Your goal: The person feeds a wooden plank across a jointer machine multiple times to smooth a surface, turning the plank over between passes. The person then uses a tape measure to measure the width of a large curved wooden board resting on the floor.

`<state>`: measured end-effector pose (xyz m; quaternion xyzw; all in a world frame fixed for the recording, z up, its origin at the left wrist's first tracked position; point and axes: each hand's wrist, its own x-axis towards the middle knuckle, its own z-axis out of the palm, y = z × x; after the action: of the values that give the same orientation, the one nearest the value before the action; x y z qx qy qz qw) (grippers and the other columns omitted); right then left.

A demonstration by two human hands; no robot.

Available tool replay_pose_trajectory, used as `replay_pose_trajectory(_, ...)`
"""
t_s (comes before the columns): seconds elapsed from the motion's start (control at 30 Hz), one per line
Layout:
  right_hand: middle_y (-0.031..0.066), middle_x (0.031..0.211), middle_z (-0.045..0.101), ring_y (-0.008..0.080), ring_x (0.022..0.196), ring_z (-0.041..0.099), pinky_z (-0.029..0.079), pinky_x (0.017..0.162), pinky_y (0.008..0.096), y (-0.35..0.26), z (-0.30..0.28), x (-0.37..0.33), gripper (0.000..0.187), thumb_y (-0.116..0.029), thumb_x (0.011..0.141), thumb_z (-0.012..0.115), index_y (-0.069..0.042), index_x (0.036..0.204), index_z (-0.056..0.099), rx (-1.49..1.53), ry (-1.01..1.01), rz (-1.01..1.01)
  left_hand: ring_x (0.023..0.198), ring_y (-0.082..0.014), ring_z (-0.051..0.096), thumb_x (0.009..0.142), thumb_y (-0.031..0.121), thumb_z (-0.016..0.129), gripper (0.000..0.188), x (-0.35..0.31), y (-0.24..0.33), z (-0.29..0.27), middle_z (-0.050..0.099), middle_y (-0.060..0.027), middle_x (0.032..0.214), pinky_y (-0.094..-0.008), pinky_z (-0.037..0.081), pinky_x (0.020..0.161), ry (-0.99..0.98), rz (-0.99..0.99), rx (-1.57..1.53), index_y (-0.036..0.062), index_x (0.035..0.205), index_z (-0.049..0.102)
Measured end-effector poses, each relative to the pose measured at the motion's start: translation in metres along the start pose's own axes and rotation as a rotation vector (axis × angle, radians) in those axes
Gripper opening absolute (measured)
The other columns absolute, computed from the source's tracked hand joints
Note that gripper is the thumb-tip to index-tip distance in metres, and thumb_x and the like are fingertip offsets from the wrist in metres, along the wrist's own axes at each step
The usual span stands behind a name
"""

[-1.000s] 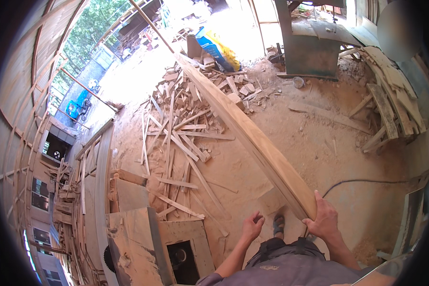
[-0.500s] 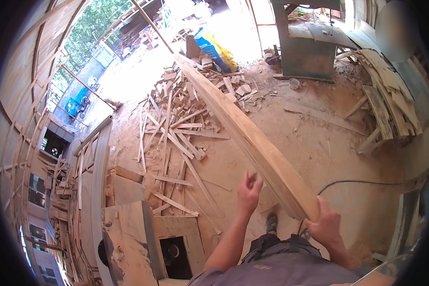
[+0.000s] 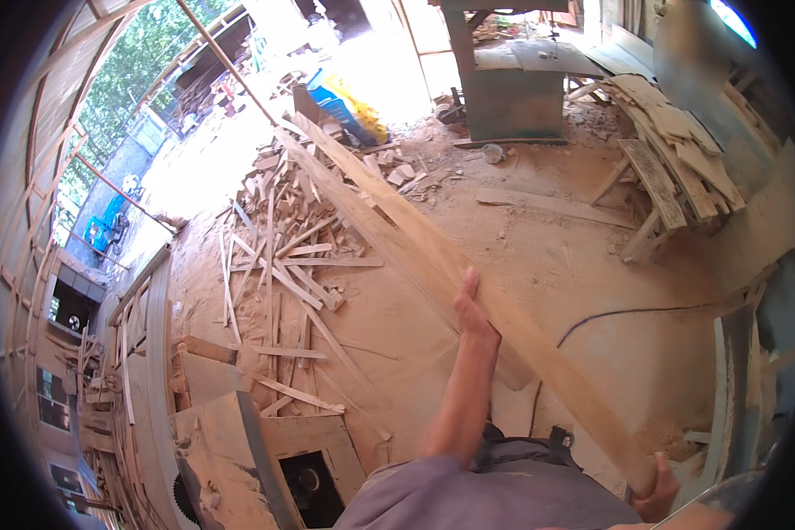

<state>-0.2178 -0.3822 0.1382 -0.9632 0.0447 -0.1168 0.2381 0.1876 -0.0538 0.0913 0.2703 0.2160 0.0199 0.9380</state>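
A long wooden board (image 3: 552,358) slants across the view, from beside my right side up to the far scrap pile. My left hand (image 3: 474,314) is closed on its near edge around mid-length; the thumb shows against the wood and the other fingers are hidden. At the near end, low on the right, my right hand (image 3: 660,490) grips the board, its fingers partly out of sight. A second long board (image 3: 388,247) lies just to the left and below, passing behind my left forearm. The two boards sit close together at the far end and spread apart toward me.
A heap of wood offcuts (image 3: 278,199) covers the floor ahead. Lower left stands a saw bench (image 3: 216,459) with a toothed blade (image 3: 184,499). A dark cable (image 3: 622,313) crosses the sandy floor. Slabs are stacked on a trestle (image 3: 671,150) at the right.
The boards, together before, are now spread apart. My right hand has moved right and nearer with one board's end. My left hand, free before, has reached up and taken hold of that board.
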Motion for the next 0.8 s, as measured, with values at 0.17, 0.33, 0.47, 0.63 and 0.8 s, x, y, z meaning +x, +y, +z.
replay_pose_trajectory(0.17, 0.0281, 0.104, 0.065, 0.0470, 0.093, 0.066, 0.055, 0.080, 0.0502, 0.091, 0.056, -0.101, 0.062, -0.019, 0.073, 0.073, 0.005, 0.127, 0.054, -0.070, 0.193, -0.042, 0.077, -0.0351, 0.068, 0.093, 0.039, 0.057, 0.041, -0.020, -0.090, -0.004, 0.068, -0.0169, 0.095, -0.0490, 0.058, 0.072, -0.271, -0.027, 0.001, 0.0034, 0.114, 0.060)
replay_pose_trajectory(0.33, 0.0246, 0.132, 0.056, 0.0432, 0.118, 0.057, 0.047, 0.102, 0.0513, 0.135, 0.035, -0.123, 0.082, -0.036, 0.070, 0.079, 0.003, 0.137, 0.050, -0.137, 0.223, 0.124, 0.105, -0.0381, 0.063, 0.098, 0.045, 0.044, 0.059, -0.096, -0.131, 0.029, 0.065, -0.0242, 0.115, -0.0499, 0.050, 0.097, -0.607, -0.022, 0.121, -0.0052, 0.128, 0.054)
replay_pose_trajectory(0.47, 0.0205, 0.132, 0.057, 0.0390, 0.128, 0.049, 0.040, 0.106, 0.0458, 0.217, -0.031, -0.149, 0.094, -0.042, 0.063, 0.087, -0.004, 0.139, 0.050, 0.237, -0.142, 0.312, 0.123, -0.0391, 0.053, 0.094, 0.055, 0.051, 0.077, -0.155, -0.193, 0.077, 0.053, -0.0251, 0.135, -0.0541, 0.040, 0.109, -1.038, 0.102, 0.156, -0.0058, 0.140, 0.043)
replay_pose_trajectory(0.63, 0.0183, 0.113, 0.067, 0.0375, 0.110, 0.061, 0.049, 0.092, 0.0447, 0.231, -0.087, -0.232, 0.078, -0.033, 0.062, 0.088, -0.008, 0.128, 0.057, 0.457, -0.315, 0.515, 0.132, -0.0363, 0.048, 0.095, 0.052, 0.055, 0.072, -0.312, -0.231, 0.156, 0.051, -0.0201, 0.142, -0.0511, 0.035, 0.114, -1.105, -0.450, 0.085, 0.0006, 0.143, 0.045)
replay_pose_trajectory(0.8, 0.0155, 0.100, 0.069, 0.0375, 0.097, 0.067, 0.052, 0.086, 0.0473, 0.225, -0.042, -0.367, 0.051, -0.028, 0.062, 0.083, -0.008, 0.104, 0.062, 0.086, -0.072, 0.876, 0.133, -0.0353, 0.047, 0.091, 0.060, 0.058, 0.077, -0.320, -0.317, 0.126, 0.051, -0.0157, 0.142, -0.0541, 0.033, 0.115, -0.927, -0.564, 0.294, 0.0062, 0.145, 0.045)
